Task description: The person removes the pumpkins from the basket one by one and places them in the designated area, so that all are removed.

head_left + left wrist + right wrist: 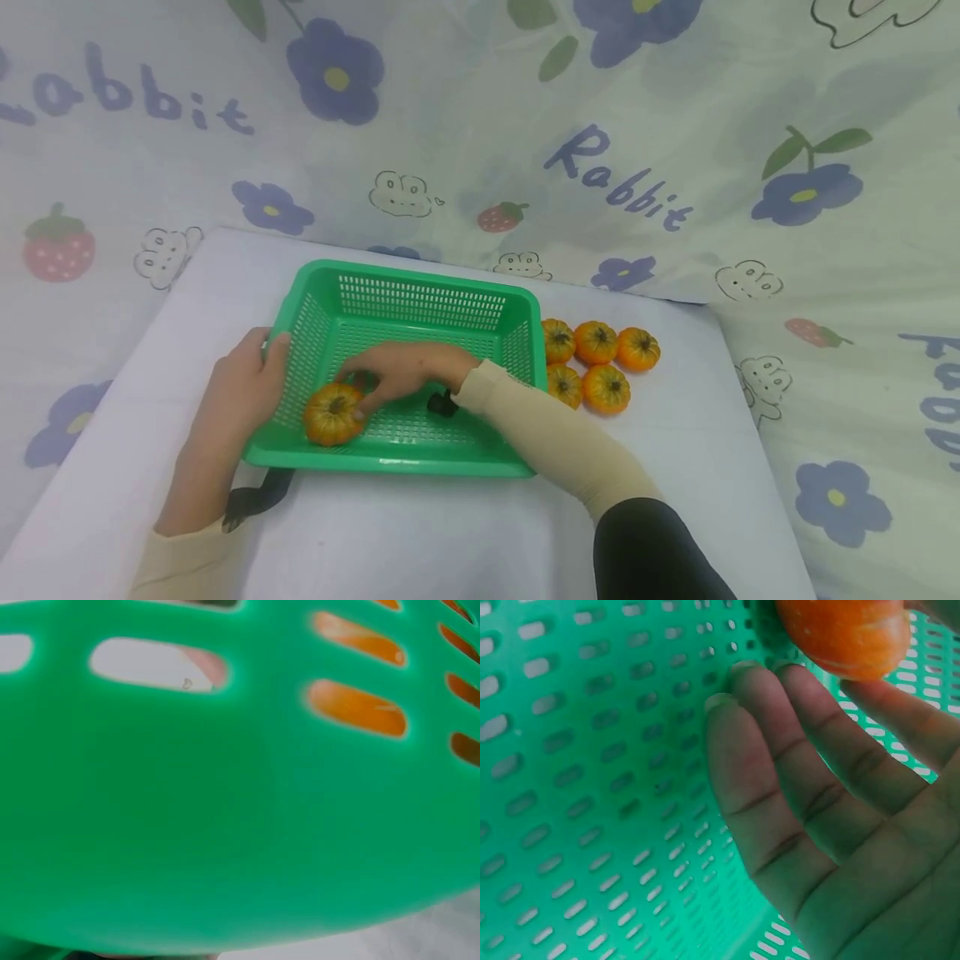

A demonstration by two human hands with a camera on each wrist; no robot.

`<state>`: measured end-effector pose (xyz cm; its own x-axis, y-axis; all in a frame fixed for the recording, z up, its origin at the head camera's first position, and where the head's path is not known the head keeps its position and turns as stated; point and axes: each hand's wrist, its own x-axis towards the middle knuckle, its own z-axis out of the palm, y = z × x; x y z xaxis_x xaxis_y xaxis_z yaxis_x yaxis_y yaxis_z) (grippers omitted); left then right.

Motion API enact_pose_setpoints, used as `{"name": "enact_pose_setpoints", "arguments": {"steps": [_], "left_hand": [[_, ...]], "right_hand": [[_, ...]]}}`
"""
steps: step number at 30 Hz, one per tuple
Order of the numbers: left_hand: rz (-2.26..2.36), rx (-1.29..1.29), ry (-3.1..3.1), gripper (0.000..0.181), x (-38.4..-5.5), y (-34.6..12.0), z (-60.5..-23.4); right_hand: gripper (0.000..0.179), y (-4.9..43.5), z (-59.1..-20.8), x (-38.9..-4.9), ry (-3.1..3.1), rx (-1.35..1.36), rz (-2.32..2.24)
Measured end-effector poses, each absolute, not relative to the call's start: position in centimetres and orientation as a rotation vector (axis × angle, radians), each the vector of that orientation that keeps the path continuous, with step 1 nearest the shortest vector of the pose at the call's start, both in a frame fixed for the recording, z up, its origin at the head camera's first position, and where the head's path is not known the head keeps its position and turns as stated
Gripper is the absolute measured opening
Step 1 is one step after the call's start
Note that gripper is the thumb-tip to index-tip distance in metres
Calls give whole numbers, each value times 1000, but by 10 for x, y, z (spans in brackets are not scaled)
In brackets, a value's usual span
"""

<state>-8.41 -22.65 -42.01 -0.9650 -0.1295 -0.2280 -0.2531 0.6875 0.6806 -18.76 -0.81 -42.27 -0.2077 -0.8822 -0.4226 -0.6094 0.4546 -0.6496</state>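
Note:
A green plastic basket [420, 461] with slotted walls lies on the white table. My left hand [243, 379] holds its left rim, the thumb at the edge and the other fingers largely hidden; the basket's outer wall [187, 795] fills the left wrist view. Inside, at the front left corner, sits a small orange pumpkin [330, 421]. My right hand [405, 369] reaches in and pinches that pumpkin between thumb and index finger. In the right wrist view the pumpkin [847, 634] shows at the top, while the other fingers [742, 761] extend beside the slotted wall.
Several more small pumpkins [606, 389] stand in two rows on the table just right of the basket, partly behind its rim. A curtain [450, 125] printed with flowers and rabbits hangs behind the table [420, 542]. A black wrist strap [258, 497] shows below the left hand.

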Motion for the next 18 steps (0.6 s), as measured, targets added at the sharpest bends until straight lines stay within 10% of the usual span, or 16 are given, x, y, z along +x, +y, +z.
{"name": "enact_pose_setpoints", "arguments": {"steps": [18], "left_hand": [[1151,-324,2739,76,-84,-225,-419]], "right_hand": [[54,-9,-424,-187,1873,-1218,-604]]}}
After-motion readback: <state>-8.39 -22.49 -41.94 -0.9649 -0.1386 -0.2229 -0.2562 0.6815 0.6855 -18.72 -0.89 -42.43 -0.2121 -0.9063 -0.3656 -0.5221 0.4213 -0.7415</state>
